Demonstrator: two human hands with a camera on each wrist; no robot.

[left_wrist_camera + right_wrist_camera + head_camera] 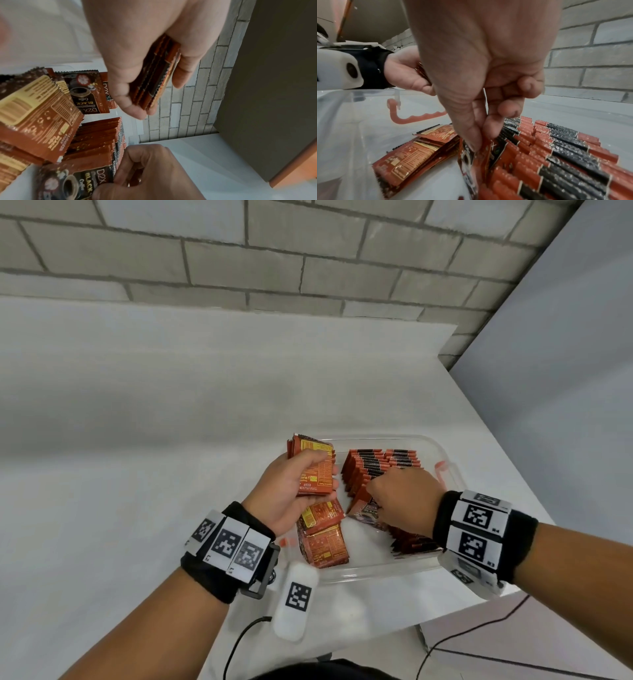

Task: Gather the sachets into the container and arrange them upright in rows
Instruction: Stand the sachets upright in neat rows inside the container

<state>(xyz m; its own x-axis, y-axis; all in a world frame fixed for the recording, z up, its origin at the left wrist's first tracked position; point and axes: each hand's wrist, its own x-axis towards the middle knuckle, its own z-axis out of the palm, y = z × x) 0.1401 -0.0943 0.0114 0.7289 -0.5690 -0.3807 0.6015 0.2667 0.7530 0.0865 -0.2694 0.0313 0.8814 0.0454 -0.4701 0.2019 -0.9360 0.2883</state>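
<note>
Over container (424, 566) | left hand (291, 491) grips stack (313, 470) | right hand (404, 501) pinches sachet (467, 159)

Upright red-black sachets (373, 470) in rows inside clear container (376, 571)

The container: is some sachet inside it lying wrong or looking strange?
Yes. A loose pile of sachets lies flat in the left part of the container, backs up and overlapping, while the rows on the right stand upright. No tear or spill shows.
</note>
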